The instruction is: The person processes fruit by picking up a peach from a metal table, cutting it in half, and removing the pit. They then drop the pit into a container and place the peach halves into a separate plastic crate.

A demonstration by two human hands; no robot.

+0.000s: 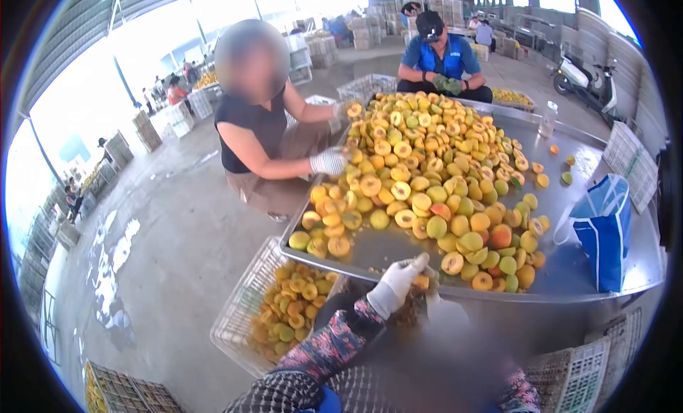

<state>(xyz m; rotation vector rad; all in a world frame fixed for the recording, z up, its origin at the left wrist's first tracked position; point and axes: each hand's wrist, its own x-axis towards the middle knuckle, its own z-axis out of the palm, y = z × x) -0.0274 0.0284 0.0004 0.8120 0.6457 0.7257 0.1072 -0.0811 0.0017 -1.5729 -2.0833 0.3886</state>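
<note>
Held the white-gloved left hand (393, 286) at the near edge of the metal desk (590, 157), with the fingers closed around a piece of yellow-orange fruit (422, 281). Had that piece just beyond the desk's rim, between the two hands and near the foot of the heap. Brought the right hand (445, 313) close to the left, just beside the fruit; could not tell the state of the right fingers, nor any grip there, because of the blur. Wore a dark floral sleeve (327, 345) on the left forearm.

Faced a broad fruit heap (427, 171) on the desk, mixed from whole and halved pieces in yellow, green and red-orange, with some cut faces turned up. Saw a few loose pieces lying apart from it on the right, near a clear container (548, 120). Saw also a blue-and-white bag (603, 235) standing toward the right end, with a white crate (632, 164) tilted behind it.

Had a pale plastic crate (238, 310) below the desk on the left, partly filled with cut fruit. Noticed a co-worker in a dark top (267, 132) at the left side of the desk, with gloved hands against the heap, and another in a blue vest (442, 57) at the far end, with greenish-gloved hands together. Saw a scooter (590, 86) parked behind on the right.
</note>
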